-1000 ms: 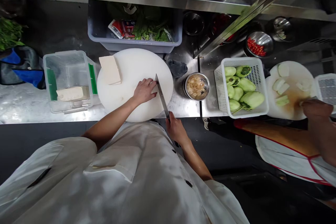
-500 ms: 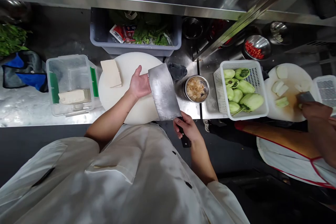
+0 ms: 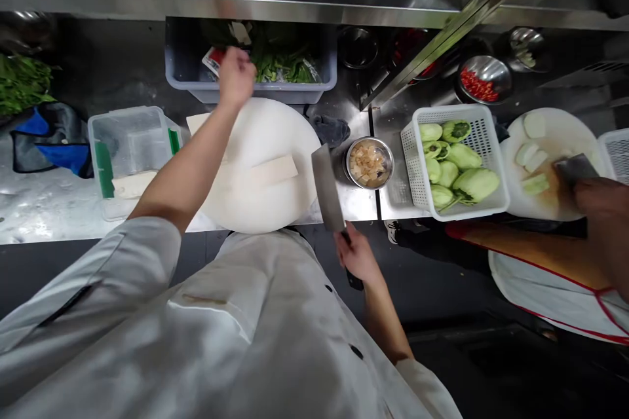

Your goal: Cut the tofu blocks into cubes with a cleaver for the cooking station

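Observation:
My left hand [image 3: 236, 75] is over the front part of a blue-grey plastic bin [image 3: 177, 82], its fingers curled in; anything between them is hidden. In my right hand [image 3: 360, 254] is the dark handle of a cleaver [image 3: 328, 188], held beside the right edge of the round white cutting board [image 3: 275, 121], blade upward and tilted. A flat pale slab of tofu [image 3: 273, 171] lies on the board. Another tofu piece [image 3: 195, 122] shows at the board's left, partly covered by my left forearm. Greens [image 3: 280, 69] and a red-and-white packet [image 3: 211, 60] are in the bin.
Left stands a clear container [image 3: 125, 121] with a pale block inside. A bowl of diced pieces [image 3: 368, 163] and a white basket of green vegetables [image 3: 415, 170] stand right. A co-worker's hand [image 3: 602, 200] holds a knife over another board. A metal shelf [image 3: 285, 12] overhangs the counter.
My left hand has moved from beside the blade up and away to the bin, its fingers curling. The cleaver has shifted right and turned more edge-on, uncovering a tofu slab on the board.

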A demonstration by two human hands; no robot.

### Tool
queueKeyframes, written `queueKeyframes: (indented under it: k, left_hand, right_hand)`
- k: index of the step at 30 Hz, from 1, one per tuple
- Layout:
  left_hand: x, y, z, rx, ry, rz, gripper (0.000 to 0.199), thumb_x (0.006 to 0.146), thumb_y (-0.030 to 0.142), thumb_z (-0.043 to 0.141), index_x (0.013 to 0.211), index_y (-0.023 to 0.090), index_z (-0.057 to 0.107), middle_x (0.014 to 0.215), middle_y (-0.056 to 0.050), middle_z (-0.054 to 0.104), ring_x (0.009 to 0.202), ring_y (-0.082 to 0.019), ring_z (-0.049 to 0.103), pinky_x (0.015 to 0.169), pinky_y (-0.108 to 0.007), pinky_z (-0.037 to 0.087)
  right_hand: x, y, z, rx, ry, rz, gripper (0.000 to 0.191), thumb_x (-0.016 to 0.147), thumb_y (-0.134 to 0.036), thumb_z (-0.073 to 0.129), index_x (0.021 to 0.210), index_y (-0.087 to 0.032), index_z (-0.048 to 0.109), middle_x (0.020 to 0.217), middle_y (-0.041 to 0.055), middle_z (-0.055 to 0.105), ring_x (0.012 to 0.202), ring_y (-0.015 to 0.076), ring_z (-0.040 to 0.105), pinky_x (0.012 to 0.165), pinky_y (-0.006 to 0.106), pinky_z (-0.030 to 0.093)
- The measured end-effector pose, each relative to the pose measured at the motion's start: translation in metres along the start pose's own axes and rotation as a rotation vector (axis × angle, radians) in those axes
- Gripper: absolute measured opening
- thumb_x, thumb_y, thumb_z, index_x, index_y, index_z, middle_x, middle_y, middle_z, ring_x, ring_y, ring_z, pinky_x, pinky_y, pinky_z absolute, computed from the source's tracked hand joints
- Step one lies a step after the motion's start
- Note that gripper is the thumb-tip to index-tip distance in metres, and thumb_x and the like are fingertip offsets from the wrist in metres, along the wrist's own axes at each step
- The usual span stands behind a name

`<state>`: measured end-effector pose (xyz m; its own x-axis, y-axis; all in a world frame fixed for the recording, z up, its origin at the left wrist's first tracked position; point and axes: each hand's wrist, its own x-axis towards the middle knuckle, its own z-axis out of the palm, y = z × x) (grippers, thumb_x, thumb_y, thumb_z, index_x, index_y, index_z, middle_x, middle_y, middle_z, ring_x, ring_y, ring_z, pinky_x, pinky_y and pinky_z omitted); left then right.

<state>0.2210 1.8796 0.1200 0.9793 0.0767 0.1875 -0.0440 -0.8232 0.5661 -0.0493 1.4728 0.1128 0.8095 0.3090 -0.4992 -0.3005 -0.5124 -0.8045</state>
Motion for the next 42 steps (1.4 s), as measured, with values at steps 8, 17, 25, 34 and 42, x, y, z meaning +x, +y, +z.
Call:
queueKeyframes:
  k: [8,17,25,34,42]
  left_hand:
    - [-0.199,0.041,0.058,0.239,-0.377,0.2,0.058,0.084,0.043,0.07,0.133,0.016,0.058,0.134,-0.017,0.056,0.116,-0.036,0.056,0.096,-0.051,0.049]
    - [-0.196,0.033,0.067,0.216,-0.336,0.153,0.044,0.087,0.041,0.067,0.125,0.019,0.063,0.128,-0.017,0.057,0.115,-0.037,0.054,0.097,-0.051,0.048]
    - [-0.2,0.034,0.069,0.199,-0.336,0.138,0.043,0.086,0.039,0.068,0.124,0.02,0.064,0.129,-0.017,0.056,0.115,-0.037,0.054,0.097,-0.052,0.047]
    - [-0.207,0.028,0.059,0.186,-0.321,0.131,0.047,0.085,0.041,0.069,0.125,0.018,0.063,0.128,-0.017,0.057,0.114,-0.037,0.055,0.095,-0.051,0.047]
    - [-0.214,0.023,0.056,0.18,-0.312,0.113,0.045,0.085,0.041,0.068,0.124,0.019,0.064,0.126,-0.017,0.056,0.112,-0.036,0.055,0.094,-0.05,0.047]
  right_hand:
    - [-0.015,-0.038,0.031,-0.519,-0.039,-0.07,0.052,0.104,-0.033,0.033,0.148,-0.008,0.047,0.077,0.0111,0.074,0.068,0.0286,0.07,0.062,0.031,0.04]
    - [-0.012,-0.064,0.041,-0.687,-0.137,-0.043,0.048,0.106,-0.027,0.037,0.15,-0.01,0.045,0.091,0.0153,0.078,0.076,0.0283,0.072,0.065,0.03,0.042]
    - [0.012,-0.056,0.055,-0.665,-0.149,-0.013,0.04,0.105,-0.023,0.036,0.141,-0.011,0.05,0.09,0.0125,0.077,0.073,0.025,0.069,0.063,0.029,0.035]
    - [-0.013,-0.068,0.052,-0.659,-0.099,-0.073,0.048,0.105,-0.029,0.034,0.149,-0.012,0.045,0.082,0.0117,0.076,0.07,0.0281,0.07,0.06,0.03,0.034]
    - [-0.011,-0.067,0.062,-0.671,-0.101,-0.067,0.049,0.105,-0.03,0.033,0.148,-0.012,0.048,0.084,0.0131,0.077,0.071,0.0278,0.071,0.061,0.03,0.041]
